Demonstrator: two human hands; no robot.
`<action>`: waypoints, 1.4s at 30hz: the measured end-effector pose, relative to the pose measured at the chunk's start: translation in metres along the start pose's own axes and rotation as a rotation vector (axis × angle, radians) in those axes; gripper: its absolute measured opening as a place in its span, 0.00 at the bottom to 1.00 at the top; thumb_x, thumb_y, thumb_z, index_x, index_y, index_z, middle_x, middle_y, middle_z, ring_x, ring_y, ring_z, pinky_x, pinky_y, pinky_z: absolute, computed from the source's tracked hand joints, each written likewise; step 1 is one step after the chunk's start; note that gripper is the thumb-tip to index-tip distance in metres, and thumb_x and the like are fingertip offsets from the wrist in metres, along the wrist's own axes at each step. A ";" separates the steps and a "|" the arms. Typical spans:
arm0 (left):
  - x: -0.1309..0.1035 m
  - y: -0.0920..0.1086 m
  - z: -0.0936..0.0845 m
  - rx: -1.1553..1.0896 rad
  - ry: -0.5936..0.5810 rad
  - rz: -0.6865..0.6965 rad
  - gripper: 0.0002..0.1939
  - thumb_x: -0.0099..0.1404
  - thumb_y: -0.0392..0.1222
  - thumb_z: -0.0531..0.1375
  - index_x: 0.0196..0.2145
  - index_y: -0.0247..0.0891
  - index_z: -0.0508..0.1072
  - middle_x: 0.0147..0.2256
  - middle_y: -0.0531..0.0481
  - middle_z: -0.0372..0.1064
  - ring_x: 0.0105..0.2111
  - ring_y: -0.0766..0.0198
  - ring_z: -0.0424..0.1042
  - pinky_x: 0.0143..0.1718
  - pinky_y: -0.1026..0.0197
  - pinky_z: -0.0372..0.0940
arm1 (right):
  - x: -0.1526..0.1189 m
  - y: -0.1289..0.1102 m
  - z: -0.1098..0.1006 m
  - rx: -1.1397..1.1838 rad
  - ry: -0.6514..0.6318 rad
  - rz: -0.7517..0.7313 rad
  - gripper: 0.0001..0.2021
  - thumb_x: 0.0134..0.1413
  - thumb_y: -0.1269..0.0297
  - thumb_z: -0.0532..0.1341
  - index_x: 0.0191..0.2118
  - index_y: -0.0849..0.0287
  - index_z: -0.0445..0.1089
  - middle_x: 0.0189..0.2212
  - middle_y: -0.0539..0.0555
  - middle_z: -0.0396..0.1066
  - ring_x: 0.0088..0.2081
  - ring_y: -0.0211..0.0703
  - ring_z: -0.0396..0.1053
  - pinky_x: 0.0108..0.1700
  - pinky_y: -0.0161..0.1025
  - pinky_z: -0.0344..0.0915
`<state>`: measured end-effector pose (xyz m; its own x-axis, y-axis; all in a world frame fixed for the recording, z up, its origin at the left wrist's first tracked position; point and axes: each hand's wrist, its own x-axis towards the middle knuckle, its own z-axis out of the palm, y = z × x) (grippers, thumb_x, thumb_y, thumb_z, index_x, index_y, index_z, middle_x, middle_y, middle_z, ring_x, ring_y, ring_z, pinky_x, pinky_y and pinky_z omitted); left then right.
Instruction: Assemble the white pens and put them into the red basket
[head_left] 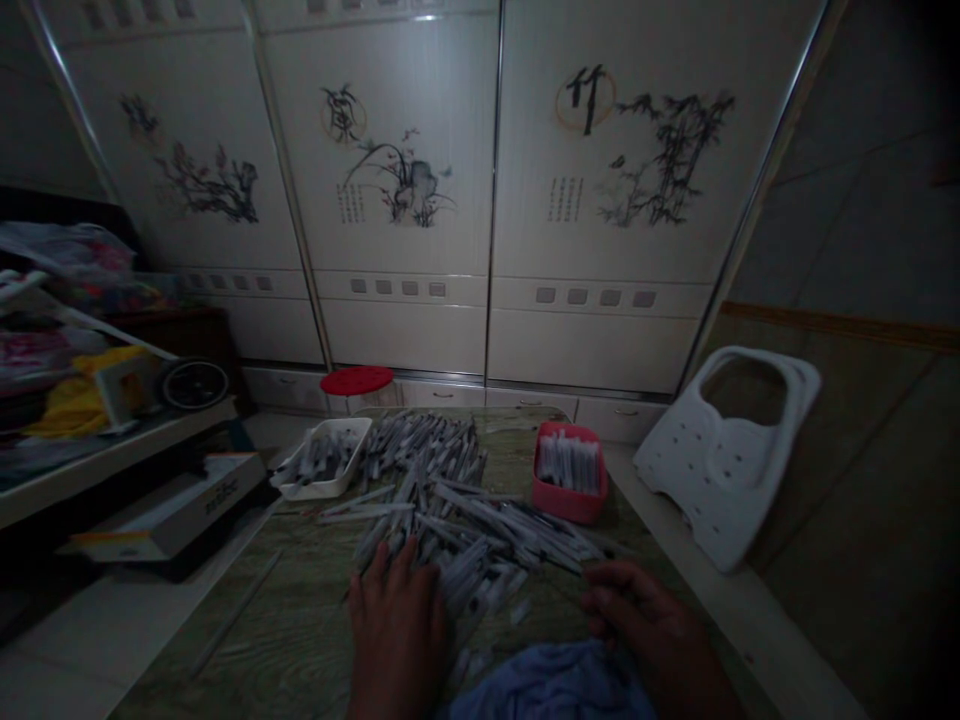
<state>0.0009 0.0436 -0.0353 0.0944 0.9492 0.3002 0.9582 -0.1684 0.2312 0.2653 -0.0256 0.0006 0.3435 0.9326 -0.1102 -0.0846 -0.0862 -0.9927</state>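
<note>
A wide heap of slim, pale pen-like sticks with dark ends spreads over the table. My left hand rests palm down at the near edge of this heap, its fingers apart and their tips touching the sticks. On the right, my right hand is closed, thumb against fingers, beside the heap's right end. A thin dark line runs up to its fingertips, but I cannot make out what they hold. Short, clear pieces lie between my hands. Below them is bunched blue cloth.
A white tray of short pieces stands at the left back, and a pink basket of upright sticks at the right. One stick lies apart on the table. Beyond are a red stool and a white folded seat.
</note>
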 end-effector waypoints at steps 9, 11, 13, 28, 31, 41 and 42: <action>0.003 -0.008 -0.010 -0.198 0.158 0.026 0.13 0.68 0.42 0.56 0.43 0.42 0.80 0.51 0.41 0.76 0.56 0.43 0.69 0.58 0.38 0.60 | -0.003 -0.003 -0.001 0.016 0.001 -0.016 0.18 0.50 0.48 0.71 0.40 0.57 0.77 0.29 0.52 0.78 0.29 0.43 0.73 0.31 0.37 0.67; 0.002 -0.006 -0.016 -0.367 0.163 0.000 0.13 0.69 0.44 0.56 0.44 0.43 0.79 0.46 0.42 0.77 0.49 0.46 0.73 0.54 0.42 0.64 | -0.003 -0.005 -0.003 0.023 -0.017 -0.019 0.19 0.51 0.48 0.70 0.41 0.57 0.76 0.29 0.52 0.78 0.30 0.43 0.72 0.31 0.37 0.67; 0.001 -0.002 -0.021 -0.605 0.136 -0.047 0.13 0.68 0.48 0.58 0.44 0.43 0.78 0.44 0.43 0.77 0.48 0.48 0.74 0.52 0.45 0.66 | -0.004 -0.008 -0.004 0.042 -0.018 -0.027 0.19 0.52 0.48 0.71 0.42 0.58 0.76 0.30 0.53 0.79 0.31 0.43 0.72 0.32 0.37 0.67; -0.004 0.025 -0.056 -1.869 -0.133 -0.593 0.17 0.54 0.52 0.73 0.37 0.40 0.77 0.40 0.49 0.78 0.40 0.61 0.77 0.43 0.60 0.70 | -0.014 -0.033 0.005 0.192 0.082 -0.007 0.21 0.41 0.48 0.76 0.38 0.56 0.76 0.29 0.53 0.79 0.29 0.46 0.74 0.31 0.40 0.69; -0.007 0.029 -0.061 -1.907 -0.183 -0.620 0.19 0.54 0.51 0.73 0.41 0.39 0.79 0.34 0.49 0.78 0.37 0.63 0.76 0.41 0.62 0.69 | -0.017 -0.041 0.003 0.207 0.073 -0.017 0.21 0.43 0.48 0.75 0.40 0.56 0.78 0.30 0.54 0.79 0.29 0.46 0.74 0.31 0.41 0.70; -0.012 0.029 -0.067 -1.126 -0.244 0.020 0.20 0.69 0.56 0.59 0.51 0.48 0.81 0.41 0.47 0.77 0.44 0.54 0.74 0.48 0.54 0.69 | -0.026 -0.058 -0.004 0.292 0.116 -0.051 0.18 0.43 0.50 0.76 0.39 0.55 0.81 0.37 0.57 0.80 0.33 0.49 0.75 0.31 0.42 0.72; -0.013 0.029 -0.067 -1.067 -0.231 0.090 0.18 0.70 0.54 0.58 0.52 0.50 0.81 0.42 0.46 0.77 0.45 0.54 0.74 0.50 0.54 0.69 | -0.027 -0.058 -0.004 0.295 0.116 -0.043 0.19 0.44 0.50 0.76 0.40 0.55 0.81 0.38 0.57 0.81 0.33 0.49 0.76 0.31 0.42 0.72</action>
<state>0.0094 0.0088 0.0297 0.3078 0.9300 0.2010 0.2290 -0.2775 0.9330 0.2649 -0.0470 0.0613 0.4553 0.8858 -0.0902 -0.3296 0.0736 -0.9412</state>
